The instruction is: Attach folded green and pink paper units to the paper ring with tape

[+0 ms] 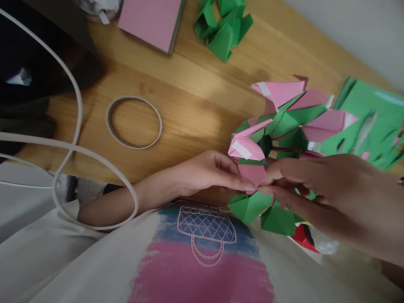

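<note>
A folded paper piece of pink petals and green leaves (288, 120) stands over the right half of the table. My left hand (214, 171) pinches a pink flap at its lower edge between thumb and fingers. From the right, my right hand (322, 193) closes on the same edge, its fingertips almost touching my left thumb. Green folded leaves (252, 206) show below both hands, close to my shirt. White strips mark several of the pink petals. Part of the paper behind my right hand is hidden.
A roll of tape (134, 122) lies left of centre on the wooden table (189, 105). Pink paper sheets (151, 21) and a green folded cluster (224, 27) are at the back. Green sheets (369, 122) lie at right. A white cable (77, 101) loops across the left side.
</note>
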